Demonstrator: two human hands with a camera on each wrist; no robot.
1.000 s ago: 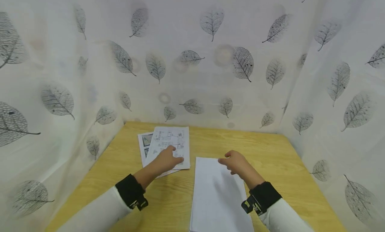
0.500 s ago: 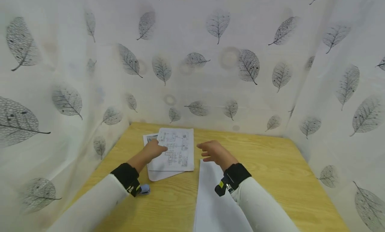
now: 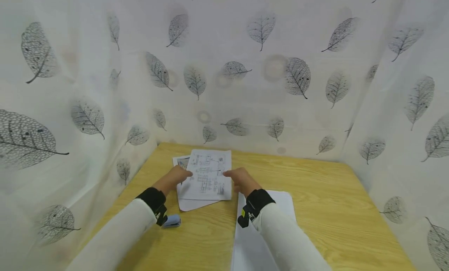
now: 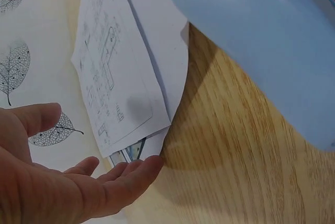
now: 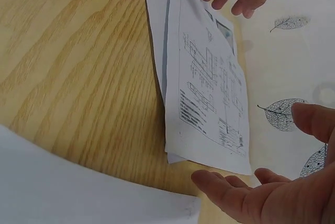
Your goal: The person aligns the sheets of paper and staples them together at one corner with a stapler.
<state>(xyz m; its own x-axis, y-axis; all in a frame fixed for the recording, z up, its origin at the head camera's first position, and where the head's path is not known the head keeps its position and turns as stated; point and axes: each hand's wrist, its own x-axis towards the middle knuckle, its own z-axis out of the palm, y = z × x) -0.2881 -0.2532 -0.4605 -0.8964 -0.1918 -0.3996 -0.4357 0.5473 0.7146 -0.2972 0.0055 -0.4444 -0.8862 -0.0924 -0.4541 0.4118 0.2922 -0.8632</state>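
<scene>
1. Head view: the diagram sheet [image 3: 207,177] lies printed side up on the far left part of the worktop [image 3: 322,201], between the two hands. It overlaps an under-sheet [image 3: 196,205], which sticks out on the near side and shows a picture at the far left.
2. The step in hand looks like taking these papers by their opposite edges. To do it well, bring both hands in low and level, get the fingertips under the under-sheet too if both are wanted, and keep the pull even so the top one does not slide.
3. Left hand [image 3: 175,175]: its grip is spread, thumb well apart from the fingers, holding nothing. It is at the papers' left side; whether a fingertip touches them I cannot tell.
4. Right hand [image 3: 243,180]: its grip is likewise wide and holds nothing, with the fingers just beside the diagram sheet's right edge; contact is unclear.
5. Farther out, the blue stapler [image 3: 172,221] sits near the left wrist, and the blank paper [image 3: 250,243] lies under the right sleeve [image 3: 289,236]. A leaf-print curtain [image 3: 245,99] hangs behind.
</scene>
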